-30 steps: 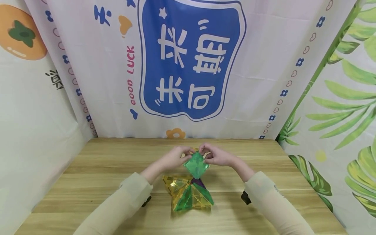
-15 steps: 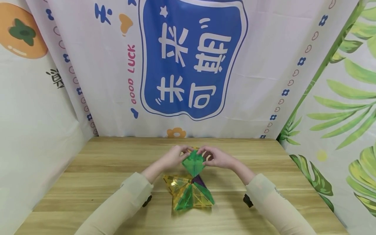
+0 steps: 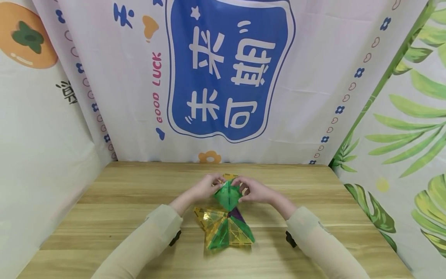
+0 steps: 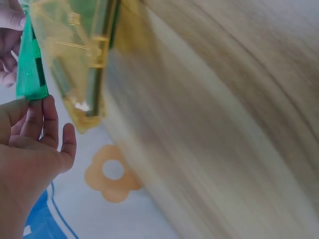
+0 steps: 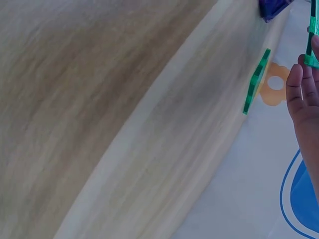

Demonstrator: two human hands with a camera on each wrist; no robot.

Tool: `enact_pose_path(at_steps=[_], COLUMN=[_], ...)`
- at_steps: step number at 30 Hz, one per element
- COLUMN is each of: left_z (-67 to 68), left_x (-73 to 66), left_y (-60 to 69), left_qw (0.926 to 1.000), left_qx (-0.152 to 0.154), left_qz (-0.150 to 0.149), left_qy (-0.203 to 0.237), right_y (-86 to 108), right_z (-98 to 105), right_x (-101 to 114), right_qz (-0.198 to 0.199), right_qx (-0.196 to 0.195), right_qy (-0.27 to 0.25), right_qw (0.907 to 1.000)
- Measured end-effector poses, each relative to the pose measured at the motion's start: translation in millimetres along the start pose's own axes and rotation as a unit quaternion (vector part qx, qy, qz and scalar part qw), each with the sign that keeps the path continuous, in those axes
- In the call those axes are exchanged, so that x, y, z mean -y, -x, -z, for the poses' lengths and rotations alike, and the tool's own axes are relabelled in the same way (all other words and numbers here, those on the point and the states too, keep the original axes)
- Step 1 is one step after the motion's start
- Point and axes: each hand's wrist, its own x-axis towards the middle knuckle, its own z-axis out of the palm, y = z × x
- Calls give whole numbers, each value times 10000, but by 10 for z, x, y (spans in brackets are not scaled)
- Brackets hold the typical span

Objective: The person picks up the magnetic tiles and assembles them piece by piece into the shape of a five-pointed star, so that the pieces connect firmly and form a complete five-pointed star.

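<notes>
Two joined green see-through magnetic tiles [image 3: 227,198] are held up between both hands, a dark seam running down their middle. My left hand [image 3: 208,187] pinches their left side. In the left wrist view, my left fingertips [image 4: 34,117] meet the end of the green tiles [image 4: 31,69]. My right hand [image 3: 257,190] grips the right side with thumb and fingers; only part of it shows in the right wrist view. Just in front of the hands, a pointed, star-like build of yellow, green and purple magnetic tiles [image 3: 219,234] stands on the table.
A yellow tile [image 3: 230,176] lies behind the hands, partly hidden. A green tile edge [image 5: 256,82] and a purple tile [image 5: 273,9] show in the right wrist view. The wooden table [image 3: 139,182] ends at a printed cloth [image 3: 313,77].
The green tiles have shifted slightly left and their seam shows more sharply, as if folded more. More of the yellow tile behind is visible. The star-like build stays in place.
</notes>
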Motion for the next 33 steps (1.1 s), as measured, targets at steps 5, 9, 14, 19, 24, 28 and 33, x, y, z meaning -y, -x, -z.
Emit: enact_pose_path(at_steps=[5, 9, 14, 19, 24, 28, 33], left_z=[-20, -29, -34, -48, -64, -74, -83], left_x=[112, 174, 240, 297, 323, 339, 371], left_y=[5, 17, 33, 53, 71, 78, 81], left_qw=[9994, 9986, 9974, 9965, 9952, 9942, 9952], left_qx=[80, 147, 288, 475, 750, 837, 792], left_qz=[177, 315, 353, 298, 263, 214, 203], left_qy=[278, 398, 560, 622, 579, 646, 532], right_y=[-49, -88, -142, -186, -202, -202, -208], right_z=[-55, -90, -151, -210, -243, -259, -261], right_x=[-35, -74, -117, -137, -149, -150, -160], right_qz=[-197, -384, -441, -360, -373, -446, -434], right_qx=[150, 200, 239, 357, 449, 420, 430], right_qy=[-434, -573, -759, -1043, -913, -805, -730], right_qw=[9987, 9974, 9959, 9933, 9941, 9949, 9955])
